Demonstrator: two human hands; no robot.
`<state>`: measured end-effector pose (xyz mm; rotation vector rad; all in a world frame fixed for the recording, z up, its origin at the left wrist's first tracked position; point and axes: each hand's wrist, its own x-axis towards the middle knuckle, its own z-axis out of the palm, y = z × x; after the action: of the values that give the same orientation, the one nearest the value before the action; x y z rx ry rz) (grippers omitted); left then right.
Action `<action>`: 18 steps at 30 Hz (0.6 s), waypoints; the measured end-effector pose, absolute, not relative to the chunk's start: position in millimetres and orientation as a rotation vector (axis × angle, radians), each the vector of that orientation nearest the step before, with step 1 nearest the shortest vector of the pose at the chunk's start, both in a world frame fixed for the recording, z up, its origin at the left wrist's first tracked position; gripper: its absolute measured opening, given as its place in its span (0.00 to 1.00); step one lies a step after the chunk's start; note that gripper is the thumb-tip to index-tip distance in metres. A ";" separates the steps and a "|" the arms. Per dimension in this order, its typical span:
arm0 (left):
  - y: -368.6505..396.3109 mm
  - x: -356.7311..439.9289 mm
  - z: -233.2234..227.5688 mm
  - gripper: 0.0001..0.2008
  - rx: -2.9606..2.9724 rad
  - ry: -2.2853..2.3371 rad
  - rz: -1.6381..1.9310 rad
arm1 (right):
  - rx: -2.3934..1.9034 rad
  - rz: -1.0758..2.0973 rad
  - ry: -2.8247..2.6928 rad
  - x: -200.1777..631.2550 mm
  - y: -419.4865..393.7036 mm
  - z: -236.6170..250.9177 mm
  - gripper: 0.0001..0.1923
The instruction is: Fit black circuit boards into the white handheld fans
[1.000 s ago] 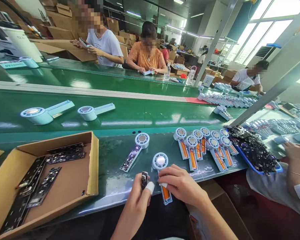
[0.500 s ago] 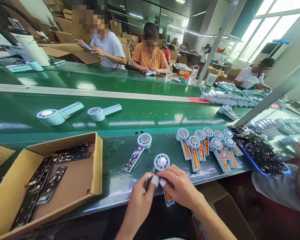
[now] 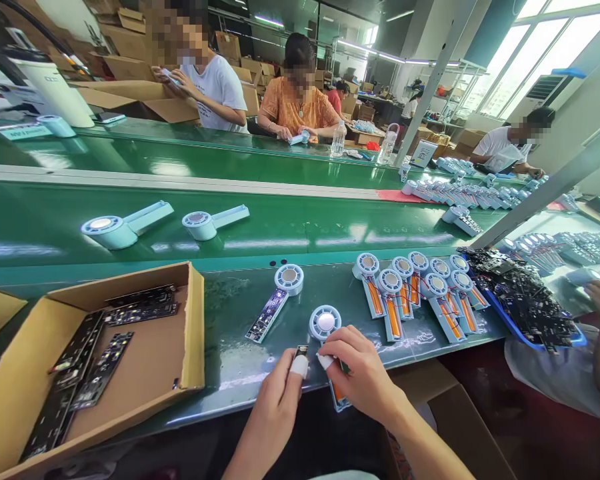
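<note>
My left hand (image 3: 279, 393) pinches a small dark circuit board (image 3: 303, 350) upright between thumb and fingers; most of it is hidden in the grip. A white cover wraps the thumb. Close beside it, my right hand (image 3: 364, 377) is closed over the handle of a light-blue handheld fan (image 3: 325, 323). A sliver of green shows under its fingers, but what they pinch is hidden. The fan's round head points away from me, and its handle, with an orange strip inside, overhangs the bench edge. Another fan (image 3: 289, 279) with a circuit board in its handle lies just behind.
On the left stands a cardboard box (image 3: 196, 333) with several circuit boards. Several fans with orange strips (image 3: 391, 283) lie to the right, beside a blue tray (image 3: 510, 327) heaped with boards. Two fan shells rest on the green conveyor (image 3: 290, 227). Co-workers sit across and at right.
My hands have drawn slightly apart. The left hand's board now shows its end above the thumb, and the right fingers have shifted over the fan handle.
</note>
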<state>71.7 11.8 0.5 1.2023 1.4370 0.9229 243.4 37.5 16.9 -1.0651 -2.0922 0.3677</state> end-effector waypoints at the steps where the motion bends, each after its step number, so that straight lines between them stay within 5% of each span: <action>1: 12.6 72.3 0.0 0.18 1.281 1.421 0.916 | -1.074 0.313 -2.116 242.2 37.4 18.8 0.12; 9: 15.6 74.2 3.1 0.19 1.541 1.370 0.948 | -1.174 -0.035 -2.370 233.8 32.7 33.5 0.11; 18: 13.4 70.3 -3.2 0.17 1.855 1.362 1.065 | -1.245 0.002 -2.461 233.1 31.9 42.6 0.10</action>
<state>70.3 13.4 -3.2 1.8547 1.3620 1.0646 233.1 31.9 42.6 -1.2451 -2.4608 0.0022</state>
